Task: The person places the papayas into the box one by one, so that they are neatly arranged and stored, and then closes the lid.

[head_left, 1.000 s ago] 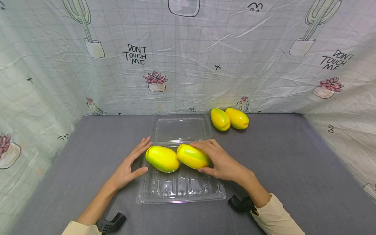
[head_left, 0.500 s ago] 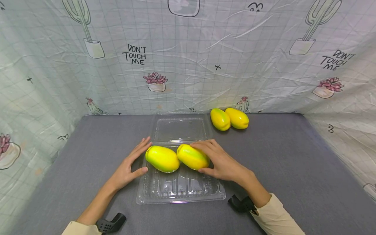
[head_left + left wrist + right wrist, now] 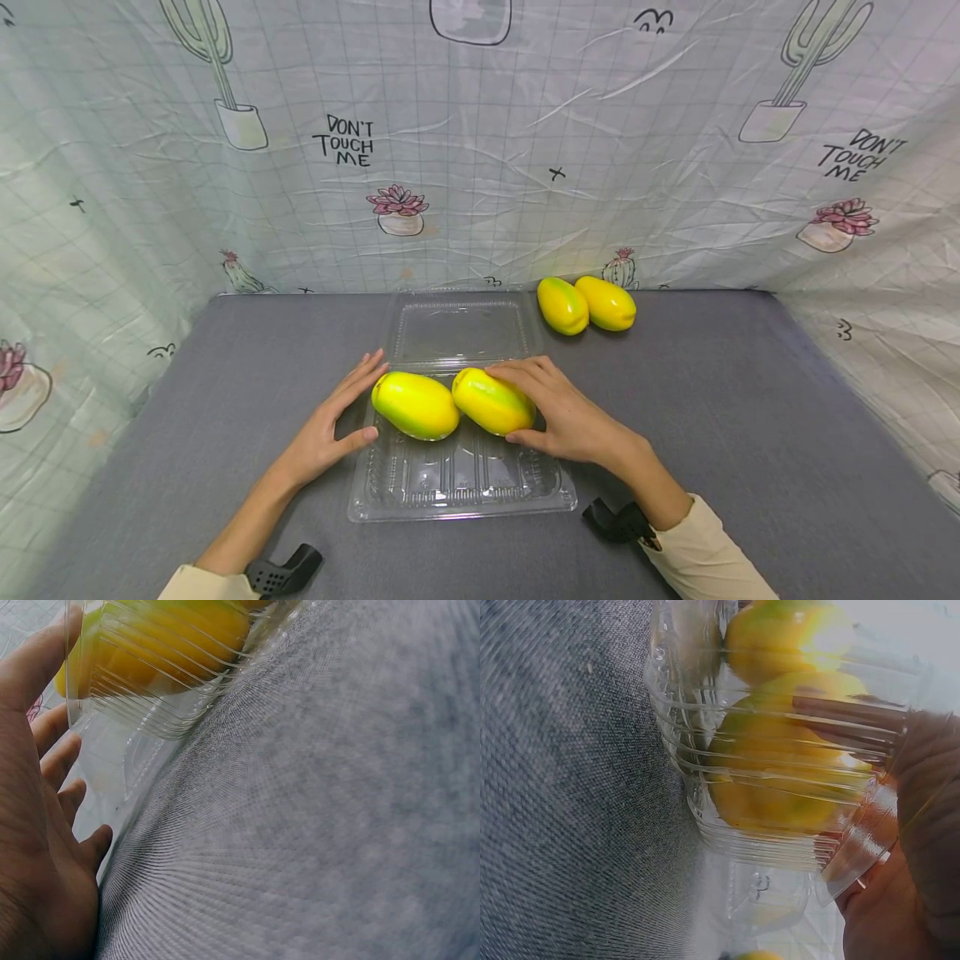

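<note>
Two glossy yellow-green mangoes lie side by side at the back of a clear plastic clamshell box (image 3: 472, 492). My right hand (image 3: 573, 412) holds the right mango (image 3: 491, 402), thumb on its near side and fingers over its far side. In the right wrist view that mango (image 3: 772, 780) shows through the ribbed box wall. At the box's left side is my left hand (image 3: 326, 433), its fingers straight and spread by the end of the left mango (image 3: 415, 406). In the left wrist view the thumb (image 3: 46, 656) lies along the box wall; whether it touches the mango I cannot tell.
The box's clear lid (image 3: 465, 329) lies folded back toward the curtain. Two more mangoes (image 3: 562, 306) sit together at the back of the grey table (image 3: 712, 417), right of the lid. A printed curtain (image 3: 480, 150) borders the back and sides.
</note>
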Demonstrator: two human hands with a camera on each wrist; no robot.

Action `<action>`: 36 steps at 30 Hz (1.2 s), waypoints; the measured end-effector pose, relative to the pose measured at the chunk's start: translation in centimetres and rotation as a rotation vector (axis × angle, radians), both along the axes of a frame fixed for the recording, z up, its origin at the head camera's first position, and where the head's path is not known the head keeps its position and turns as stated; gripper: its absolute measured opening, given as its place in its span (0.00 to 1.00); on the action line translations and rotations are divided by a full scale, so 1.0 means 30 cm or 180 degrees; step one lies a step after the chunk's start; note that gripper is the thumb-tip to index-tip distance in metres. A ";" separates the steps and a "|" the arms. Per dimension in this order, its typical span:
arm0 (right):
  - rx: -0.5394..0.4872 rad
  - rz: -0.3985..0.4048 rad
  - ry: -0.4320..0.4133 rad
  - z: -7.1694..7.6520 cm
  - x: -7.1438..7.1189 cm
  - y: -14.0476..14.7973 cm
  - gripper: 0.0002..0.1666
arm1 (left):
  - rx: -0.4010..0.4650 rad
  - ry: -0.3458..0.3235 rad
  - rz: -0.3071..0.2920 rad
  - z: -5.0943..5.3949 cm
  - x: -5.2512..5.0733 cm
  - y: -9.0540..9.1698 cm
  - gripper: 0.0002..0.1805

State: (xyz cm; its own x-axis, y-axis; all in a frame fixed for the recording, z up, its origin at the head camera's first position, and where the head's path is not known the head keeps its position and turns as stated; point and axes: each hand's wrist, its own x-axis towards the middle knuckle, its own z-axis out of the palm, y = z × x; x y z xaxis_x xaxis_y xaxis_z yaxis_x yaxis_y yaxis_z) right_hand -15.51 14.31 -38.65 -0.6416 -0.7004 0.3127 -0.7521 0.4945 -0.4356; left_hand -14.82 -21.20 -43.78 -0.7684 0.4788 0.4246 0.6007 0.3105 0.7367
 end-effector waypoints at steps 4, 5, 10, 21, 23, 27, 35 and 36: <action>0.0005 -0.0002 0.0010 -0.001 -0.001 0.000 0.49 | 0.0003 0.0006 -0.0004 -0.004 -0.002 -0.002 0.40; 0.0007 -0.0003 0.0014 -0.002 -0.001 0.000 0.49 | 0.0004 0.0011 -0.0003 -0.005 -0.002 -0.002 0.40; 0.0006 -0.0005 0.0027 -0.002 -0.001 0.001 0.49 | -0.0002 0.0016 0.0003 -0.007 -0.002 -0.003 0.40; 0.0002 0.0011 0.0064 0.002 0.001 0.001 0.47 | 0.0008 0.0019 -0.0005 -0.005 0.001 -0.001 0.40; -0.0004 0.0018 0.0075 0.001 0.001 0.001 0.47 | 0.0004 0.0023 0.0002 -0.006 0.001 -0.001 0.40; -0.0033 0.0040 0.0105 0.001 0.001 0.001 0.47 | -0.0002 0.0027 0.0014 -0.008 0.000 -0.002 0.40; -0.0062 0.0034 0.0102 0.019 0.001 0.007 0.46 | -0.0003 0.0018 0.0012 -0.011 -0.002 -0.002 0.41; -0.0067 0.0031 0.0099 0.025 -0.002 0.010 0.45 | -0.0005 0.0017 0.0013 -0.011 -0.003 -0.003 0.41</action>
State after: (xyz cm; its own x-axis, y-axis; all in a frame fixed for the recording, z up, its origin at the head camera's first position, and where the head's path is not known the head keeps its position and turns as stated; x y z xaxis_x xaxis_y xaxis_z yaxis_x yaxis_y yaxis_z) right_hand -15.55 14.61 -37.91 -0.6246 -0.6996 0.3471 -0.7702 0.4781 -0.4222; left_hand -14.90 -21.28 -44.12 -0.7681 0.4763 0.4279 0.6032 0.3142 0.7331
